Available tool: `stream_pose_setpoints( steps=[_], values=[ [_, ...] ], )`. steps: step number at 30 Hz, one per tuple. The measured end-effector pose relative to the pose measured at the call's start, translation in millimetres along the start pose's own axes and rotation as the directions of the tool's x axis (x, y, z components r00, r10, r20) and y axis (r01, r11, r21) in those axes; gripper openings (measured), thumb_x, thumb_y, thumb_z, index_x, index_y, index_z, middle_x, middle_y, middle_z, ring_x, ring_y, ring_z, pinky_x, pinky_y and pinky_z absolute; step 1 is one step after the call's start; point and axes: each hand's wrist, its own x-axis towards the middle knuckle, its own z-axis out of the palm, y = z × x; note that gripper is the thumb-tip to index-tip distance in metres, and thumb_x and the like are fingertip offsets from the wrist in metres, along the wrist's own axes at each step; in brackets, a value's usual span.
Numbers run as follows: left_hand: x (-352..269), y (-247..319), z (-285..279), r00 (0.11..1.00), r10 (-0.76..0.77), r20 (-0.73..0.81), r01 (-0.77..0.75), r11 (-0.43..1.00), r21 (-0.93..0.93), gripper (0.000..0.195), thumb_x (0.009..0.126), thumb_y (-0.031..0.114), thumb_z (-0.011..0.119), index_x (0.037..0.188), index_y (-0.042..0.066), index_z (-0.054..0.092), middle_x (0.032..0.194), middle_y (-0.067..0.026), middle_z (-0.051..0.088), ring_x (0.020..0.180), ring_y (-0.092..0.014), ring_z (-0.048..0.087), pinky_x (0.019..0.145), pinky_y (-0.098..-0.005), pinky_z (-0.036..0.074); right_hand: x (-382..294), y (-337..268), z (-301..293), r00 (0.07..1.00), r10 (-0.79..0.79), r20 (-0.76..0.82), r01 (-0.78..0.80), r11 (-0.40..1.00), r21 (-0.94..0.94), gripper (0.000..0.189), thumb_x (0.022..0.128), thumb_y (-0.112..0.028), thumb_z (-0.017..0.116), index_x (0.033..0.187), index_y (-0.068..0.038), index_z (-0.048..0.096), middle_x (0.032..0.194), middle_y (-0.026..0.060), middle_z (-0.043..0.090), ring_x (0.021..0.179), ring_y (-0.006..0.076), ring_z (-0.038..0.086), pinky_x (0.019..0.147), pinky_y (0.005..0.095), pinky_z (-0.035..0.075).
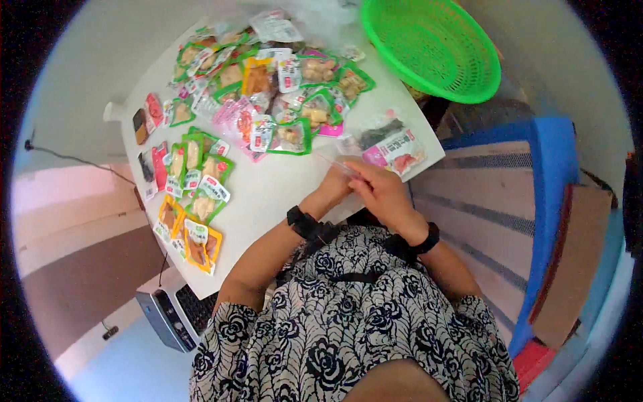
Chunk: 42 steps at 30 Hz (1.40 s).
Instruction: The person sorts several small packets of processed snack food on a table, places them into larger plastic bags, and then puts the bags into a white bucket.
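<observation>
My left hand (332, 192) and my right hand (381, 190) meet over the near edge of the white table (266, 196). Between them they hold a small clear plastic packet (346, 169), partly covered by the fingers. Beside my right hand lies a white and pink printed food packet (399, 152), with a dark packet (381, 133) behind it. Green-edged vacuum food packets (291, 136) form a heap with pink and yellow ones beyond my hands. To the left, green-edged packets (206, 201) lie in a group above yellow-edged packets (197, 243).
A green plastic basket (432, 50) stands at the table's far right. A blue-framed chair (545, 201) is on the right, with a cardboard piece (572, 266) by it. Red packets (159, 166) lie at the table's left edge. A grey and black appliance (173, 314) stands below left.
</observation>
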Motion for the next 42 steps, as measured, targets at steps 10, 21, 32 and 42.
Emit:
stream_pose_setpoints(
  steps=[10,21,32,42],
  values=[
    [-66.8,47.8,12.2,0.982,-0.174,-0.072,0.157,0.968,-0.195,0.031,0.091,0.008,0.053,0.119,-0.006,0.050,0.110,-0.0164,0.060,0.097,-0.025,0.063,0.085,-0.0333,0.053,-21.7,-1.3,-11.7,0.948,0.319,-0.005,-0.318,0.943,-0.101,0.035,0.084,-0.011,0.060,0.119,-0.003,0.058,0.098,0.0125,0.066,0.078,0.0207,0.061,0.076,0.0306,0.047],
    [-203.5,63.7,-66.6,0.792,0.017,-0.610,-0.065,0.996,-0.057,0.036,0.091,0.017,0.056,0.119,-0.004,0.050,0.110,-0.0166,0.061,0.095,-0.024,0.064,0.078,-0.0318,0.055,-48.9,56.0,-32.1,0.954,0.268,-0.134,-0.288,0.943,-0.167,0.036,0.083,-0.014,0.060,0.118,-0.004,0.059,0.087,0.0088,0.064,0.077,0.0197,0.053,0.078,0.0312,0.042],
    [-326.9,75.4,-112.0,0.298,0.108,-0.948,0.208,0.962,0.175,0.028,0.088,0.014,0.054,0.109,-0.005,0.057,0.091,-0.0144,0.066,0.072,-0.019,0.065,0.065,-0.0296,0.054,-71.6,57.2,-40.9,0.920,0.381,-0.096,-0.386,0.922,-0.037,0.036,0.086,-0.010,0.057,0.121,-0.001,0.056,0.090,0.0063,0.062,0.068,0.0109,0.055,0.057,0.0240,0.049],
    [-338.5,60.1,-150.3,0.136,0.196,-0.971,0.517,0.822,0.239,0.062,0.082,0.014,0.059,0.133,-0.008,0.033,0.128,-0.0251,0.048,0.116,-0.031,0.050,0.095,-0.0360,0.042,-70.7,56.5,-44.2,0.910,0.403,-0.095,-0.405,0.914,0.002,0.040,0.086,-0.014,0.059,0.124,-0.005,0.055,0.092,0.0058,0.060,0.064,0.0101,0.053,0.052,0.0241,0.048]
  ],
)
